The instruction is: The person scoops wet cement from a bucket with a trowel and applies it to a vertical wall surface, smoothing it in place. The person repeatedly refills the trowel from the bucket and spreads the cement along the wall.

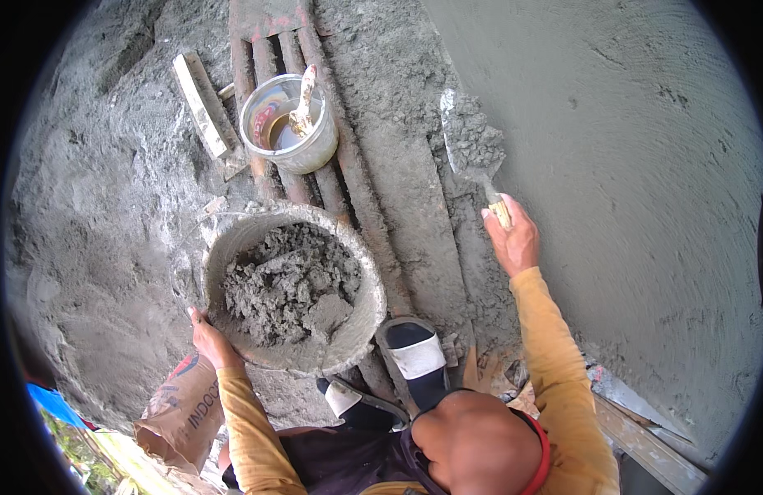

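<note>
My right hand (pixel 512 231) grips the wooden handle of a trowel (pixel 474 137), whose blade carries a heap of wet grey mortar above the strip beside the smooth plastered area. My left hand (pixel 210 337) holds the outer side of a large mortar-crusted bucket (pixel 370 289) at its lower left. Rough, lumpy grey mix (pixel 274 280) lies inside the bucket. Beyond it, a clear plastic tub (pixel 315 148) with brown liquid and a paint-smeared brush (pixel 303 107) stands on rusty bars.
A wooden float (pixel 200 103) lies left of the tub on rough concrete. Smooth wet plaster (pixel 621 190) covers the right side. My sandaled feet (pixel 416 359) are among the bars below, beside a paper sack (pixel 179 412) at lower left and boards (pixel 645 445) at lower right.
</note>
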Demonstrator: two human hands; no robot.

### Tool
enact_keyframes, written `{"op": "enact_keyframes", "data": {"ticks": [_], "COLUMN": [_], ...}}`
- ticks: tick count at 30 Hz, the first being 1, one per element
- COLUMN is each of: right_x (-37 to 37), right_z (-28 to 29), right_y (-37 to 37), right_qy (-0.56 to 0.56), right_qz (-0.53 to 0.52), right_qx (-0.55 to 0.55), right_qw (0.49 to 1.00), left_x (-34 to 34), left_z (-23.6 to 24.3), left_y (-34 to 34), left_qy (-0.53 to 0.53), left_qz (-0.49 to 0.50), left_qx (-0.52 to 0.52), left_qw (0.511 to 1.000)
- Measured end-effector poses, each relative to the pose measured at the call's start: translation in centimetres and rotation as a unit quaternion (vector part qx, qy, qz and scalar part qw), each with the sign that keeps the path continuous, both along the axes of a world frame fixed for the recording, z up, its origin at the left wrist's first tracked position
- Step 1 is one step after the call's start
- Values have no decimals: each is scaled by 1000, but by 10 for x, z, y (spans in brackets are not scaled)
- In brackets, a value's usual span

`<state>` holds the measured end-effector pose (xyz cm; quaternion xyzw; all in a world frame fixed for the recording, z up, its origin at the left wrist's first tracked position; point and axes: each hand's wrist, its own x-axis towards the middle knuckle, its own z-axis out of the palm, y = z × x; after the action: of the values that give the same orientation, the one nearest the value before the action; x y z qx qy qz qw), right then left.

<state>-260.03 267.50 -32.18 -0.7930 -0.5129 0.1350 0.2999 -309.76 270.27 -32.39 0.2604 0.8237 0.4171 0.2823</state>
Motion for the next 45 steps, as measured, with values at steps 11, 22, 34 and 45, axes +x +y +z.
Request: {"op": "enact_keyframes", "data": {"ticks": [11, 22, 34, 45], "right_x": [-14, 15, 21, 17], "right_z": [48, -126, -110, -139], "right_y": [-24, 40, 135, 102], "right_qy": [10, 74, 108, 74], "right_qz": [44, -32, 0, -62], "right_qx": [-111, -259, -210, -151], "right_qw": [993, 962, 972, 984], "left_x": [23, -1, -7, 3], "left_z": [24, 5, -4, 11], "left_y": [7, -2, -15, -8], "left_qy": [-75, -61, 100, 61], "left_qz": [25, -1, -43, -14], "left_qx": [42, 9, -21, -35], "left_qw": [996, 998, 994, 997]}}
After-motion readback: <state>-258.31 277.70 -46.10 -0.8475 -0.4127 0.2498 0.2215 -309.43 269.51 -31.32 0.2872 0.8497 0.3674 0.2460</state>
